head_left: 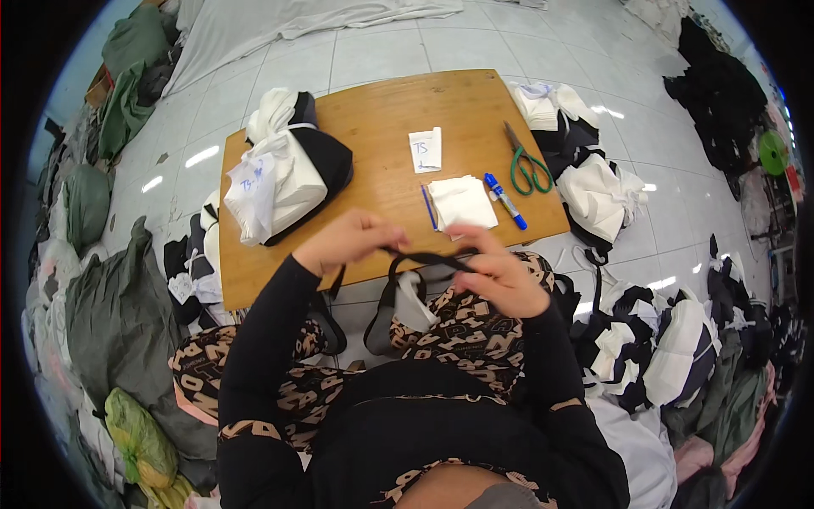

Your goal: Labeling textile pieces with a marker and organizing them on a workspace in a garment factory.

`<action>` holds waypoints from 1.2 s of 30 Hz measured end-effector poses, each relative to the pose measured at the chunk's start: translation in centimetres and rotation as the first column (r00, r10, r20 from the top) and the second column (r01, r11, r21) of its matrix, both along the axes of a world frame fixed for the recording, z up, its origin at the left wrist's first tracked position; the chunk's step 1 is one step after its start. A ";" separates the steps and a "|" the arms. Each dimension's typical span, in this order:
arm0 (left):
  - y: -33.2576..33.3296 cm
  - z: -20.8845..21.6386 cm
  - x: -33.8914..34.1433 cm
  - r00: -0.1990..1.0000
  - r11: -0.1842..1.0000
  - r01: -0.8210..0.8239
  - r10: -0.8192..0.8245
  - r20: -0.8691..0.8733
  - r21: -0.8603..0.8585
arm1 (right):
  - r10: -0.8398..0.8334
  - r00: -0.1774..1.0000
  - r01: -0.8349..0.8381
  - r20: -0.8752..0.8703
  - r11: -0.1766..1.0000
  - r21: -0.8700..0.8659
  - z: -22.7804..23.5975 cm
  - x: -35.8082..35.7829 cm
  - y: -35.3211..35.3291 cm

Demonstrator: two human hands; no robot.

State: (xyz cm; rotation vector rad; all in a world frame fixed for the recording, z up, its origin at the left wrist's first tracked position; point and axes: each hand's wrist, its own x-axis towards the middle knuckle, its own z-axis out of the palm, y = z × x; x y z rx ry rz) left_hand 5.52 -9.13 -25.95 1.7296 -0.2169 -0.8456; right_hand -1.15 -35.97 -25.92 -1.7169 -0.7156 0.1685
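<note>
Both forearms in black sleeves come up from the bottom of the frame, and the left hand point(352, 240) and right hand point(496, 270) each pinch an end of a black fabric strip point(421, 254), pulled pretty taut between them just below frame centre. Fingers closed tight on it. Behind them sits a wooden table point(373, 153) with a white-and-black tied bundle point(284, 170), green scissors point(527, 165), a blue marker point(505, 201) and folded white cloth point(462, 204).
</note>
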 end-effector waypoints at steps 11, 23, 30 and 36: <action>18.1 0.0 5.1 0.100 0.330 -0.927 -0.246 0.964 0.181 | 0.115 0.883 0.012 -0.455 0.964 0.265 0.8 -5.5 -14.6; 5.4 -0.6 10.9 0.157 0.778 -0.517 -0.322 0.933 0.356 | -0.194 0.978 0.211 0.082 0.887 -0.410 -8.5 -1.3 -5.3; 10.0 0.5 9.2 0.566 0.795 -0.408 -0.165 0.808 0.449 | -0.910 0.357 0.552 0.211 0.023 -0.834 -28.0 -2.7 -31.5; 21.7 4.5 2.2 0.622 0.572 -0.592 -0.122 0.773 0.567 | -0.892 0.440 0.375 0.106 0.075 -0.924 -36.7 -3.9 -38.1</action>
